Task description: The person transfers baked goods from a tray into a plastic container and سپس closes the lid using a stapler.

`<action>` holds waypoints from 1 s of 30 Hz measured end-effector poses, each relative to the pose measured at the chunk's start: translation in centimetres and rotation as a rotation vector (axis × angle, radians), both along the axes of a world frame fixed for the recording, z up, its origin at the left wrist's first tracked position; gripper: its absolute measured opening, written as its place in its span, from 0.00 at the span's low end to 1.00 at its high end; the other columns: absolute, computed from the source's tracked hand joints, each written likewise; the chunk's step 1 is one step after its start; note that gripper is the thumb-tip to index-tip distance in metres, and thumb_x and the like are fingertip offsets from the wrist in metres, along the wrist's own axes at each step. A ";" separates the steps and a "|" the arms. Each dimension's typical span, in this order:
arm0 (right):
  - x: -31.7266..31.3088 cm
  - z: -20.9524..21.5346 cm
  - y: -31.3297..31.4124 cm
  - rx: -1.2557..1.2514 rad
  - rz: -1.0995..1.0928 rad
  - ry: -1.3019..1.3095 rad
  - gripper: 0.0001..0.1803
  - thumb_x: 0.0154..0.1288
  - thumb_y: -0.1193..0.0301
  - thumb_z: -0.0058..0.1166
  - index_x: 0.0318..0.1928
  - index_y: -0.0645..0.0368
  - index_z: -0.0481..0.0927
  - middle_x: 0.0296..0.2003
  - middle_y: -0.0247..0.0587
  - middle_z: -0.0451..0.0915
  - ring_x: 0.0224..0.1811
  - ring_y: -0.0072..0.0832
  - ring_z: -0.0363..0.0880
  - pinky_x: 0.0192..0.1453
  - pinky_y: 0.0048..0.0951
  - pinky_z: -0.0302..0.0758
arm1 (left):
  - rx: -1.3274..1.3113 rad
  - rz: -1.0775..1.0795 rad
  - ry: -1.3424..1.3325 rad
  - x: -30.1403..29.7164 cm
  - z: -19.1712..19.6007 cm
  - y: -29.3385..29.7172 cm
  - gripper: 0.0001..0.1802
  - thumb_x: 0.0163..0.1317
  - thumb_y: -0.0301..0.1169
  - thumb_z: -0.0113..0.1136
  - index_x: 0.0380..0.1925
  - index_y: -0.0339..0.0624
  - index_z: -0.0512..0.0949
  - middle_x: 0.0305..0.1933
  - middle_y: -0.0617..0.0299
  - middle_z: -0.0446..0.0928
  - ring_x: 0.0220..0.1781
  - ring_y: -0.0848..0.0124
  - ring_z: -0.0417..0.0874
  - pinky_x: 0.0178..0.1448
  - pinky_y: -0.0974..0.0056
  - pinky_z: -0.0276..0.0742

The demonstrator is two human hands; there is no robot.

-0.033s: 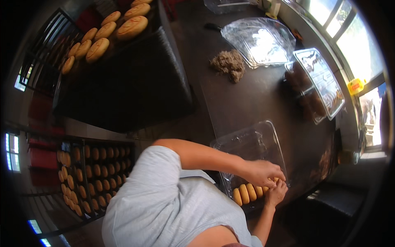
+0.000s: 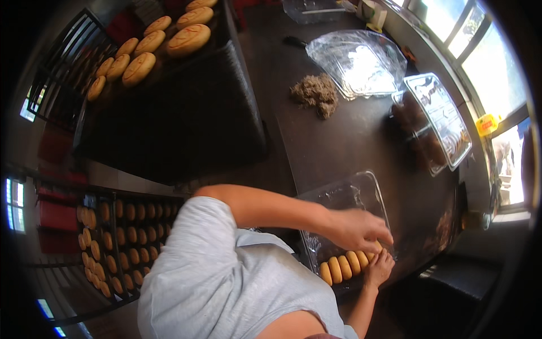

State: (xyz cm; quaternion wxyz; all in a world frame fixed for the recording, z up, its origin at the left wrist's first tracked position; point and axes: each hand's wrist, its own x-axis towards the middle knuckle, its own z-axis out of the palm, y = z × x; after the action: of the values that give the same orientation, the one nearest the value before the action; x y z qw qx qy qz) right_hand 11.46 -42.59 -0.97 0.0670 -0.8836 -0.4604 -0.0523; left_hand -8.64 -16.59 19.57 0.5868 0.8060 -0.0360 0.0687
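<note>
Lower right: left hand (image 2: 360, 230) and right hand (image 2: 379, 269) curl fingers at lined-up round buns (image 2: 345, 267), clamping unclear; gentle pressure should avoid dents.

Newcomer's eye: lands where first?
Probably the row of round golden pastries in the clear plastic container at lower right, with left hand and right hand at the row's right end. Then glaring clear plastic stack at upper right, and round red-marked pastries at upper left.
</note>
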 end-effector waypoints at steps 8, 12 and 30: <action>-4.2 18.8 16.1 0.509 0.132 0.264 0.11 0.70 0.75 0.51 0.50 0.61 0.80 0.43 0.44 0.80 0.42 0.37 0.81 0.46 0.31 0.76 | 0.987 1.236 0.259 -33.4 20.5 22.2 0.08 0.68 0.31 0.57 0.35 0.38 0.74 0.29 0.65 0.72 0.31 0.78 0.73 0.36 0.71 0.69; -18.7 32.0 36.6 0.705 0.712 0.427 0.13 0.67 0.68 0.55 0.50 0.58 0.80 0.42 0.44 0.81 0.44 0.41 0.80 0.49 0.35 0.76 | 0.933 1.319 0.644 -43.7 19.0 26.3 0.20 0.63 0.47 0.62 0.43 0.41 0.76 0.34 0.57 0.79 0.36 0.64 0.79 0.44 0.61 0.74; -33.4 34.8 46.3 1.162 0.939 0.336 0.30 0.47 0.65 0.71 0.47 0.61 0.68 0.38 0.48 0.76 0.39 0.50 0.79 0.41 0.42 0.79 | 0.721 1.080 -0.088 -39.0 20.5 26.2 0.35 0.52 0.15 0.64 0.62 0.39 0.66 0.58 0.57 0.70 0.61 0.64 0.73 0.65 0.61 0.72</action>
State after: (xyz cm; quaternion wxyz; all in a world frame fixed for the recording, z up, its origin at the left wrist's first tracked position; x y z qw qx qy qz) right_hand -21.89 3.73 33.80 0.6052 -0.4140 -0.6698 -0.1170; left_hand -47.67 9.60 40.10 0.1602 0.8536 0.3296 0.3703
